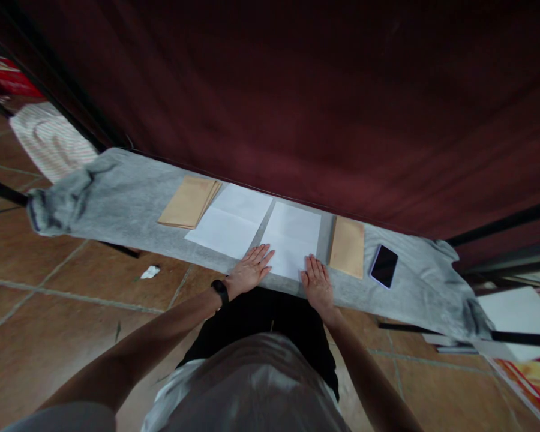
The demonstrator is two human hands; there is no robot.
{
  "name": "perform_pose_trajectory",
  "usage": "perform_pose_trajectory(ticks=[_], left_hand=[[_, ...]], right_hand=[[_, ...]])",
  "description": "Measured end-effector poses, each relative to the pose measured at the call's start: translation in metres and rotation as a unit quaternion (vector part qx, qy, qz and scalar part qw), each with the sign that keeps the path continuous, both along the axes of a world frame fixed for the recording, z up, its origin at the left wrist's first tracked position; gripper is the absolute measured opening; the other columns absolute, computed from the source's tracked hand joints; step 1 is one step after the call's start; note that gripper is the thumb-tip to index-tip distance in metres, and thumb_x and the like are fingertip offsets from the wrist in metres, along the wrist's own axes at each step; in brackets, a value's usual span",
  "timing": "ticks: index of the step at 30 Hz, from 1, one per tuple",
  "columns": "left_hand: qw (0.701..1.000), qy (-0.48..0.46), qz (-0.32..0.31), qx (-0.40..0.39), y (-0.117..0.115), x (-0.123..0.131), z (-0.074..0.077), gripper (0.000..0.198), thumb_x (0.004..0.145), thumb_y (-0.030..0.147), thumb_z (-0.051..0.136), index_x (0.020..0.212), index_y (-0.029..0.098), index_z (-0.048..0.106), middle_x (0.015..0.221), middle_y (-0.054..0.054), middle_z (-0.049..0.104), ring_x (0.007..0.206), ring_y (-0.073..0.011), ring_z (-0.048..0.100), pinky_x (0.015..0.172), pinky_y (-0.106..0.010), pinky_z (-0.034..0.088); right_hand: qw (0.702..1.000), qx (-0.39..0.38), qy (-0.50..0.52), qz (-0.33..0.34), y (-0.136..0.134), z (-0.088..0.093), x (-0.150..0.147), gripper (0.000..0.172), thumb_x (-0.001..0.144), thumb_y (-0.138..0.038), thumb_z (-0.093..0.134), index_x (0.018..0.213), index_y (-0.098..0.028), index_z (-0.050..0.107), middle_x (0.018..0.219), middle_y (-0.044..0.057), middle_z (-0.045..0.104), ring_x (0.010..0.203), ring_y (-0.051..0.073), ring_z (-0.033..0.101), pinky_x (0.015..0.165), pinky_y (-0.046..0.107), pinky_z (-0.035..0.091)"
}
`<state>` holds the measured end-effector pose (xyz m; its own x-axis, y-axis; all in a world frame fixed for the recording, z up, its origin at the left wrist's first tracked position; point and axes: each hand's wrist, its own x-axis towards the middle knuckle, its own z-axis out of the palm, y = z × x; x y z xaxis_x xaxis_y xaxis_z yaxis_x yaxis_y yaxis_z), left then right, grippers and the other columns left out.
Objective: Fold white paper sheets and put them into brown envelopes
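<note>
Two white sheets of paper lie side by side on a grey cloth. The left sheet carries a crease across its middle and touches a small stack of brown envelopes. On the near left corner of the right sheet rests my left hand, fingers stretched out flat, a dark watch on its wrist. My right hand lies flat at that sheet's near right corner, fingers extended. Just beyond it to the right is another brown envelope, or a thin pile of them; I cannot tell which.
The grey cloth covers a narrow bench in front of a dark red curtain. A phone lies right of the envelopes. White scrap is on the tiled floor, striped fabric hangs at left, and papers are at right.
</note>
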<state>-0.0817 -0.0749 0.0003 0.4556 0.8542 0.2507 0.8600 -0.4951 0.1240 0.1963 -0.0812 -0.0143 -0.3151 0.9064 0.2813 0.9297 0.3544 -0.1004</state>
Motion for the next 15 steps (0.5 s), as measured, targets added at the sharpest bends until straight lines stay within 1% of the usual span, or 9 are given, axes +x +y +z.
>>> perform_pose_trajectory(ticks=[4, 7, 11, 13, 15], left_hand=[[1.0, 0.011, 0.012, -0.008, -0.003, 0.005, 0.005, 0.054, 0.103, 0.032, 0.037, 0.153, 0.013, 0.036, 0.161, -0.014, 0.033, 0.151, -0.025, 0.025, 0.124, -0.045, 0.024], [1.0, 0.009, 0.002, -0.013, -0.003, 0.01, 0.009, 0.053, 0.102, 0.027, 0.036, 0.154, 0.015, 0.036, 0.162, -0.011, 0.031, 0.153, -0.0236, 0.021, 0.126, -0.045, 0.02], [0.999, -0.003, -0.018, -0.029, -0.004, 0.011, 0.011, 0.053, 0.101, 0.026, 0.037, 0.154, 0.023, 0.037, 0.162, -0.005, 0.033, 0.152, -0.0218, 0.022, 0.126, -0.045, 0.02], [0.999, -0.006, -0.022, -0.034, -0.005, 0.009, 0.011, 0.052, 0.101, 0.027, 0.037, 0.154, 0.024, 0.038, 0.162, -0.005, 0.034, 0.152, -0.0216, 0.024, 0.125, -0.044, 0.021], [0.999, -0.008, -0.022, -0.033, -0.006, 0.006, 0.012, 0.051, 0.102, 0.028, 0.036, 0.153, 0.022, 0.038, 0.162, -0.007, 0.033, 0.151, -0.0215, 0.025, 0.125, -0.044, 0.022]], right_hand=[[1.0, -0.011, 0.001, 0.008, -0.002, 0.008, -0.002, 0.055, 0.106, -0.035, 0.031, 0.155, -0.009, 0.033, 0.156, 0.016, 0.041, 0.145, 0.028, 0.037, 0.118, 0.048, 0.031], [0.999, -0.023, 0.005, 0.027, -0.006, 0.013, -0.014, 0.054, 0.106, -0.034, 0.031, 0.155, -0.012, 0.033, 0.159, 0.014, 0.037, 0.148, 0.027, 0.034, 0.119, 0.047, 0.03], [0.997, -0.04, 0.009, 0.065, -0.015, 0.011, -0.032, 0.053, 0.106, -0.034, 0.033, 0.156, -0.017, 0.033, 0.161, 0.011, 0.034, 0.148, 0.024, 0.033, 0.12, 0.046, 0.028], [0.997, -0.04, 0.005, 0.067, -0.018, 0.008, -0.033, 0.053, 0.106, -0.035, 0.035, 0.156, -0.017, 0.034, 0.161, 0.012, 0.034, 0.147, 0.025, 0.034, 0.12, 0.046, 0.028], [0.998, -0.036, -0.001, 0.056, -0.02, 0.006, -0.03, 0.053, 0.106, -0.035, 0.036, 0.155, -0.016, 0.034, 0.161, 0.013, 0.034, 0.147, 0.025, 0.035, 0.12, 0.046, 0.028]])
